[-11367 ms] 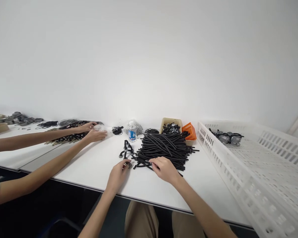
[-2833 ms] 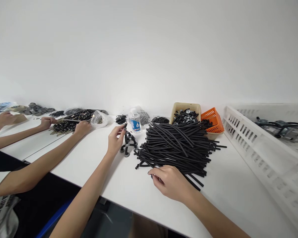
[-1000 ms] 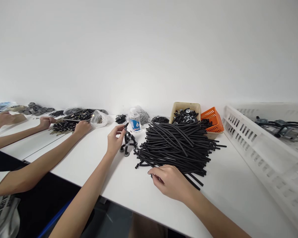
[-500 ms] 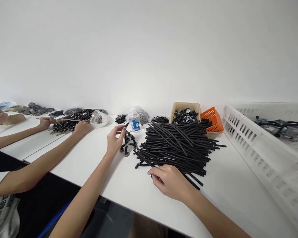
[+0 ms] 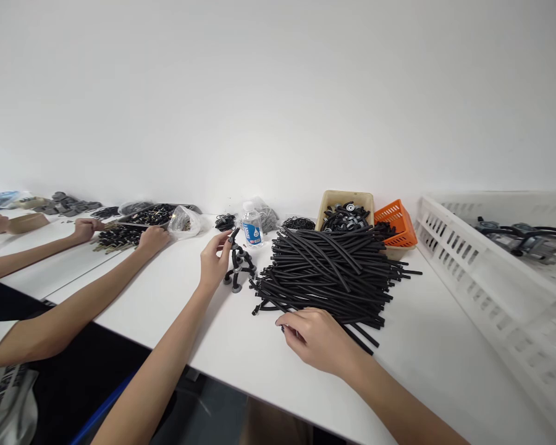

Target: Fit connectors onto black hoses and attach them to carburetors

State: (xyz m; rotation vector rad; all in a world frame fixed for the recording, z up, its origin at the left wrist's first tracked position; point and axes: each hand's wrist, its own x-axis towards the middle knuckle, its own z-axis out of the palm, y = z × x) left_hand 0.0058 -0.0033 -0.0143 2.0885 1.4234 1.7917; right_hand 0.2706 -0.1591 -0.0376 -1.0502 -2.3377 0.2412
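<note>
My left hand [image 5: 214,259] pinches a short black tube piece [image 5: 233,235] between thumb and fingers. Just right of that hand, a group of black tube parts with grey round ends [image 5: 237,277] stands on the white table [image 5: 231,340]. Near the front of a large pile of black tubes [image 5: 328,272], my right hand [image 5: 312,337] is curled with its fingertips together. Whatever it may hold is too small or hidden to make out.
A clear bottle [image 5: 251,225] stands behind the parts. Behind the pile are a beige bin [image 5: 325,201] and an orange basket [image 5: 405,225]. A white crate [image 5: 472,266] lines the right. Another person's hands [image 5: 154,238] work at left near a black tray [image 5: 192,209].
The black piece in my left hand has tilted more upright and shows more clearly. My right hand has stayed where it was. Another person's hand at far left has shifted left.
</note>
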